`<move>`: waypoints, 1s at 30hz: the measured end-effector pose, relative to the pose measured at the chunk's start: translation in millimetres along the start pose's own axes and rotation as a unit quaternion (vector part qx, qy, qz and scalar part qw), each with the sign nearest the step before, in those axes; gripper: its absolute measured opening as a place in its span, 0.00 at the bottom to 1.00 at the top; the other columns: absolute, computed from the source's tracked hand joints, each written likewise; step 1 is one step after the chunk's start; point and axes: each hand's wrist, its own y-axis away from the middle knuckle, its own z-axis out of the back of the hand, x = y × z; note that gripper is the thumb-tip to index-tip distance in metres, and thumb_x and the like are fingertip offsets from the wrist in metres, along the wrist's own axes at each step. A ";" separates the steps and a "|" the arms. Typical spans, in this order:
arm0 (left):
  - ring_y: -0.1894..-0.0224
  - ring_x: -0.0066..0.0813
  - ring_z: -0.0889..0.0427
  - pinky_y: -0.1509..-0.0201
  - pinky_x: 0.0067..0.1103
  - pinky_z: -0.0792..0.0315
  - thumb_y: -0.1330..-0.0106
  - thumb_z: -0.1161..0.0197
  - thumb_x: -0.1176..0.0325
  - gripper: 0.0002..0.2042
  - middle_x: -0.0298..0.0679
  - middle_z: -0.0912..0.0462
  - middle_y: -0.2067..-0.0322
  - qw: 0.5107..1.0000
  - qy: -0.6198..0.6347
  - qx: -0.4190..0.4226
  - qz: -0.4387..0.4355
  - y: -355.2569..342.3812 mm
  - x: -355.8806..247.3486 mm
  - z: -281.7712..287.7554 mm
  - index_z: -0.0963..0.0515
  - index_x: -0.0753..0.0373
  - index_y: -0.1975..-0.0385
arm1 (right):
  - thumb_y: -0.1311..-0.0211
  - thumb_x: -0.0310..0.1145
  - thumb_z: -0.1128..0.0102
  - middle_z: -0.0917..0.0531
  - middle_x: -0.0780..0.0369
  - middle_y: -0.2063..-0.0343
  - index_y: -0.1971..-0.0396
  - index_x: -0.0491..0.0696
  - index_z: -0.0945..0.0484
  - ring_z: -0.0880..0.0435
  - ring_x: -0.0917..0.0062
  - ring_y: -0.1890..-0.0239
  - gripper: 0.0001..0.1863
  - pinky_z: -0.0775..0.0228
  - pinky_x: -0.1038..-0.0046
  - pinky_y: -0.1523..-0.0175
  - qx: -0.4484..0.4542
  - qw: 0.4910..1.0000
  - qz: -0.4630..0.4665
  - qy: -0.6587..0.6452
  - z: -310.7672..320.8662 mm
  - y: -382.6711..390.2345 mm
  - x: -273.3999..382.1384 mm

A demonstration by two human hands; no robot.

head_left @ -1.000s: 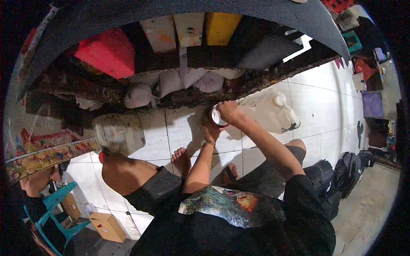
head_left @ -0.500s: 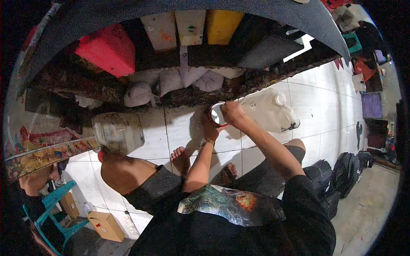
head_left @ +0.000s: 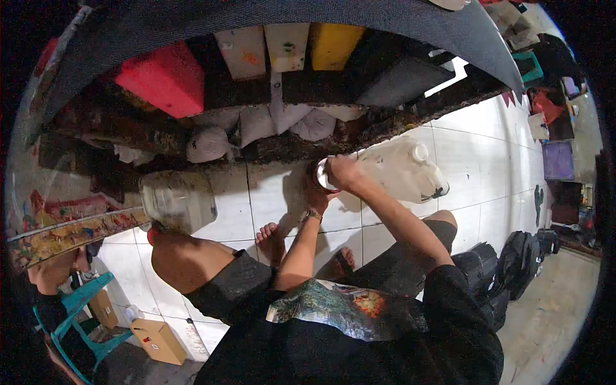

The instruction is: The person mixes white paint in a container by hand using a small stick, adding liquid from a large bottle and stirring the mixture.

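Observation:
A round container with a red rim and a white inside [head_left: 323, 180] is gripped from below and the side by my left hand [head_left: 319, 197], which wears a wristwatch. Over its opening and right rim, my right hand [head_left: 345, 172] is closed and slightly blurred. Whatever the right fingers pinch, if anything, is hidden. Just right of my hands is a whitish translucent jerrycan [head_left: 401, 168] on the tiled floor. A clear, stained plastic jug [head_left: 179, 200] lies to the left beside my knee.
Ahead is a paint-stained shelf with a red container [head_left: 163, 76], a yellow one [head_left: 337, 48] and several tied bags [head_left: 260, 125]. A teal chair [head_left: 80, 317], a cardboard box [head_left: 158, 340] and another person's leg [head_left: 54, 269] are at left. Black bags [head_left: 513, 263] lie at right.
My right hand has shifted slightly left over the container's mouth, covering more of it. My left hand keeps its hold in nearly the same place.

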 end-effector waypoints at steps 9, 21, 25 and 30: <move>0.39 0.44 0.30 0.36 0.38 0.35 0.70 0.16 0.53 0.54 0.45 0.29 0.41 0.981 0.176 0.019 0.077 -0.3 -5.5 -3.8 0.37 0.59 0.37 | 0.43 0.33 0.44 0.15 0.51 0.73 0.71 0.45 0.16 0.14 0.57 0.69 0.10 0.22 0.57 0.63 -0.032 0.999 0.006 -0.036 7.9 7.8 3.1; 0.36 0.46 0.35 0.31 0.38 0.40 0.67 0.19 0.45 0.56 0.47 0.33 0.39 0.998 0.053 0.032 0.018 -7.2 3.3 4.6 0.40 0.59 0.34 | 0.48 0.38 0.41 0.16 0.49 0.73 0.74 0.46 0.18 0.14 0.58 0.68 0.11 0.21 0.60 0.64 -0.075 0.997 -0.023 -0.023 -1.4 -9.5 -4.3; 0.36 0.47 0.33 0.31 0.37 0.40 0.66 0.19 0.47 0.56 0.47 0.33 0.38 0.988 0.126 0.037 0.085 0.1 -20.8 6.0 0.42 0.59 0.33 | 0.49 0.33 0.41 0.15 0.50 0.73 0.74 0.45 0.17 0.14 0.57 0.68 0.08 0.22 0.57 0.63 -0.003 0.999 -0.035 0.003 17.3 13.4 0.0; 0.33 0.42 0.35 0.32 0.35 0.37 0.67 0.15 0.63 0.57 0.45 0.35 0.35 0.998 0.065 0.004 -0.002 -5.2 47.7 10.5 0.44 0.59 0.32 | 0.45 0.32 0.43 0.15 0.52 0.72 0.71 0.45 0.17 0.14 0.59 0.66 0.08 0.21 0.61 0.63 -0.030 0.999 0.003 -0.030 42.2 -11.4 33.0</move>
